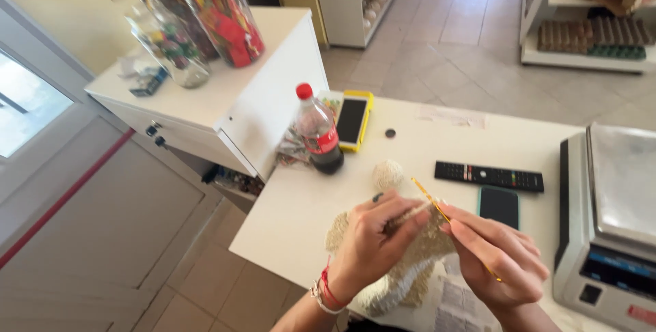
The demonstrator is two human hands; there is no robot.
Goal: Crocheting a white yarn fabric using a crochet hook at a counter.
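Note:
My left hand point(372, 240) grips a piece of beige crochet work point(410, 274) that hangs off the white table's point(301, 216) front edge, with a strand of yarn over the forefinger. My right hand point(499, 253) holds a yellow crochet hook point(430, 199), its tip pointing up and left just above the left fingers. A small ball of beige yarn point(387, 173) lies on the table just beyond my hands.
A dark soda bottle with a red cap point(320, 134), a phone in a yellow case point(353, 120), a black remote point(489, 176), a dark phone point(499, 205) and a weighing scale point(611, 216) sit on the table. A white cabinet with jars point(205, 93) stands left.

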